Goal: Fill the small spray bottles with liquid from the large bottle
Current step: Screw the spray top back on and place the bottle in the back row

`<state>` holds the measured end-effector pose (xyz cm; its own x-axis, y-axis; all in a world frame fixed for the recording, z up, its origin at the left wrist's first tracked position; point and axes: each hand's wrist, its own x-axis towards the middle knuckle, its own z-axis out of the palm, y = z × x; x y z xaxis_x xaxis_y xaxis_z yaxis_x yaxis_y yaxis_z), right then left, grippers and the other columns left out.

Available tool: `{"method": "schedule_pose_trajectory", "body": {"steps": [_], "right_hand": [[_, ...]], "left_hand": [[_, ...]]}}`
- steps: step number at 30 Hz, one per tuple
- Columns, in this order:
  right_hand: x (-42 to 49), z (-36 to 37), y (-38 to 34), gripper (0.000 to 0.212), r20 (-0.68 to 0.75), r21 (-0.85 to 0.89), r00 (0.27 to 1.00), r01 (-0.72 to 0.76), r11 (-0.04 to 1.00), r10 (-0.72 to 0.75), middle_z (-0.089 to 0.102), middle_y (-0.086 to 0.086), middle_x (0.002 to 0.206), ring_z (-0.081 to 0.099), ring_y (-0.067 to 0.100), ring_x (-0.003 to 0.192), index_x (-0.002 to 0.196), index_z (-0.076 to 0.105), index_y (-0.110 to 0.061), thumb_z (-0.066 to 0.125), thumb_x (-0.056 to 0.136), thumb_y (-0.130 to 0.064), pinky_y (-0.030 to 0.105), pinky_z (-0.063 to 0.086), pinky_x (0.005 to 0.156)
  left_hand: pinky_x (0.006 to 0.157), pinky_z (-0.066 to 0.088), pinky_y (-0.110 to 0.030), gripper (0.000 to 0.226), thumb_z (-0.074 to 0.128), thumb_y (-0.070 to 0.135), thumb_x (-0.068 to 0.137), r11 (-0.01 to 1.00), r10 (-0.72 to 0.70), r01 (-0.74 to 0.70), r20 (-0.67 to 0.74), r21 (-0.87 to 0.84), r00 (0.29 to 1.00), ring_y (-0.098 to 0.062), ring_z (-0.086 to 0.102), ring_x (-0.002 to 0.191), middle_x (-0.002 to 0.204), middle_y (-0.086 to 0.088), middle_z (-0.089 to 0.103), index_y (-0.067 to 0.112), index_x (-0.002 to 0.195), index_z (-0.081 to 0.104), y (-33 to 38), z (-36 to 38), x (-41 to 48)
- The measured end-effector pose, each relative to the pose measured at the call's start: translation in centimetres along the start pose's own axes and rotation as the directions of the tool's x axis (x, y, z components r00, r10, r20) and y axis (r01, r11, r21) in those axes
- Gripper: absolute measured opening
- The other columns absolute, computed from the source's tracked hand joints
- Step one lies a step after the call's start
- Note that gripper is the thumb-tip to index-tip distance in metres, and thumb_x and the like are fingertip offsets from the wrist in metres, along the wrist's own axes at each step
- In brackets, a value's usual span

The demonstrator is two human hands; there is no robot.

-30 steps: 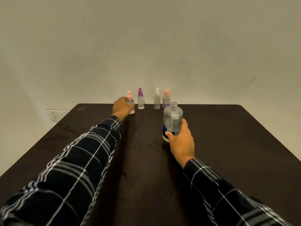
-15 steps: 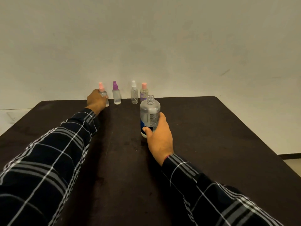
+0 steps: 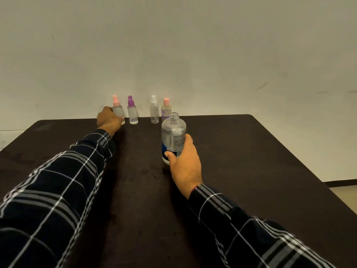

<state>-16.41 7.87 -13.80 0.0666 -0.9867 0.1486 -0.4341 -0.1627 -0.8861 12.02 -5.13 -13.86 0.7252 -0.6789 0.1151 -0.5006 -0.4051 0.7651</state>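
The fingers (image 3: 189, 141) of the right hand (image 3: 184, 167) are curled round the lower half of the large bottle (image 3: 173, 130), with the thumb pressed against its blue-and-white label. The bottle stands upright on the dark worktop (image 3: 260, 161) with its neck uncapped, a little past the middle toward 12 o'clock. Its body is clear, and the level of liquid inside cannot be told.

At about 10 o'clock from the large bottle, the left hand (image 3: 109, 120) is closed round the lower body of the pink-nozzle spray bottle (image 3: 117, 108). The back of the hand hides the fingertips, so how tightly they press cannot be seen. That bottle is upright at the left end of a row of four small bottles along the worktop's far edge, at 12 o'clock from the wearer.

To its 3 o'clock side stands the purple-nozzle spray bottle (image 3: 132, 114), just beside it and apart from the hand. The white-nozzle spray bottle (image 3: 154, 112) comes next after a wider gap. The pink-lidded bottle (image 3: 165, 109) is close beside that one and carries a purple pattern on its front. Its foot is hidden behind the large bottle's neck.

Both arms reach forward in dark plaid sleeves (image 3: 58, 190) from 6 o'clock. A plain pale wall (image 3: 193, 55) rises behind the worktop's far edge.
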Motion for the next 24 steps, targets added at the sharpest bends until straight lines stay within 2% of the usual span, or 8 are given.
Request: {"method": "schedule_pose_trajectory", "body": {"steps": [4, 7, 9, 12, 15, 17, 21, 24], "right_hand": [[0.0, 0.0, -0.1, 0.063, -0.002, -0.011, 1.000, -0.002, 1.000, 0.002, 0.049, -0.004, 0.142, 0.049, 0.016, 0.132, 0.143, 0.037, -0.026, 0.072, 0.090, -0.022, 0.033, 0.043, 0.108], [-0.1, 0.0, -0.2, 0.064, -0.005, -0.015, 1.000, -0.011, 1.000, 0.010, 0.049, -0.003, 0.142, 0.049, 0.017, 0.132, 0.144, 0.037, -0.025, 0.072, 0.090, -0.023, 0.034, 0.043, 0.108], [-0.1, 0.1, -0.4, 0.064, -0.006, -0.014, 1.000, -0.015, 1.000, 0.014, 0.050, -0.002, 0.142, 0.049, 0.018, 0.132, 0.143, 0.037, -0.025, 0.072, 0.090, -0.022, 0.034, 0.043, 0.108], [-0.3, 0.0, -0.6, 0.066, -0.004, -0.012, 1.000, -0.019, 1.000, 0.018, 0.048, -0.001, 0.143, 0.049, 0.020, 0.133, 0.146, 0.035, -0.024, 0.071, 0.091, -0.022, 0.036, 0.043, 0.109], [-0.3, -0.1, -0.5, 0.067, -0.002, -0.011, 1.000, -0.015, 1.000, 0.015, 0.049, 0.000, 0.143, 0.050, 0.021, 0.132, 0.147, 0.034, -0.023, 0.071, 0.091, -0.023, 0.036, 0.044, 0.107], [-0.3, 0.0, -0.4, 0.066, 0.002, -0.010, 1.000, -0.008, 1.000, 0.008, 0.050, 0.000, 0.142, 0.051, 0.020, 0.131, 0.147, 0.034, -0.023, 0.071, 0.091, -0.023, 0.036, 0.045, 0.107], [-0.1, 0.0, -0.2, 0.063, 0.000, -0.016, 1.000, -0.002, 1.000, 0.002, 0.051, -0.001, 0.141, 0.052, 0.019, 0.130, 0.144, 0.036, -0.024, 0.071, 0.091, -0.023, 0.037, 0.047, 0.106], [0.0, 0.1, 0.0, 0.062, -0.006, -0.019, 1.000, 0.004, 1.000, -0.004, 0.051, -0.003, 0.140, 0.052, 0.018, 0.129, 0.142, 0.037, -0.025, 0.071, 0.091, -0.024, 0.036, 0.047, 0.106]], "left_hand": [[0.102, 0.046, -0.046, 0.081, 0.083, 0.021, 0.082, 0.999, -0.034, 0.034, 0.000, -0.005, 0.999, -0.038, 0.050, 0.129, 0.145, -0.018, 0.044, 0.010, 0.147, 0.037, 0.4, -0.3, -0.8], [0.102, 0.046, -0.053, 0.089, 0.082, 0.024, 0.080, 0.990, 0.100, -0.089, -0.096, 0.107, 0.990, -0.041, 0.046, 0.130, 0.147, -0.018, 0.036, 0.015, 0.151, 0.028, 0.6, -0.4, -2.3], [0.101, 0.046, -0.051, 0.083, 0.077, 0.020, 0.080, 0.957, 0.248, -0.207, -0.203, 0.202, 0.947, -0.039, 0.044, 0.129, 0.145, -0.017, 0.038, 0.017, 0.149, 0.030, 0.9, -0.1, -3.6], [0.098, 0.049, -0.042, 0.064, 0.067, 0.014, 0.082, 0.882, 0.464, -0.406, -0.296, 0.237, 0.835, -0.033, 0.048, 0.123, 0.138, -0.013, 0.045, 0.017, 0.141, 0.041, 2.5, 0.8, -5.7], [0.099, 0.051, -0.038, 0.041, 0.059, 0.014, 0.092, 0.804, 0.593, -0.569, -0.169, 0.172, 0.787, -0.026, 0.055, 0.121, 0.133, -0.009, 0.052, 0.018, 0.133, 0.052, 4.2, 2.3, -6.6], [0.102, 0.050, -0.040, 0.037, 0.057, 0.014, 0.096, 0.824, 0.566, -0.560, -0.075, 0.085, 0.821, -0.026, 0.057, 0.120, 0.134, -0.008, 0.054, 0.019, 0.132, 0.054, 5.0, 3.4, -6.6], [0.106, 0.047, -0.042, 0.043, 0.059, 0.014, 0.098, 0.921, 0.379, -0.378, -0.005, -0.093, 0.925, -0.029, 0.056, 0.125, 0.140, -0.010, 0.053, 0.018, 0.140, 0.047, 5.9, 5.1, -6.1], [0.107, 0.046, -0.043, 0.050, 0.062, 0.023, 0.098, 0.952, 0.280, -0.267, 0.074, -0.147, 0.957, -0.029, 0.055, 0.128, 0.140, -0.011, 0.055, 0.014, 0.144, 0.043, 6.0, 5.7, -5.1]]}}
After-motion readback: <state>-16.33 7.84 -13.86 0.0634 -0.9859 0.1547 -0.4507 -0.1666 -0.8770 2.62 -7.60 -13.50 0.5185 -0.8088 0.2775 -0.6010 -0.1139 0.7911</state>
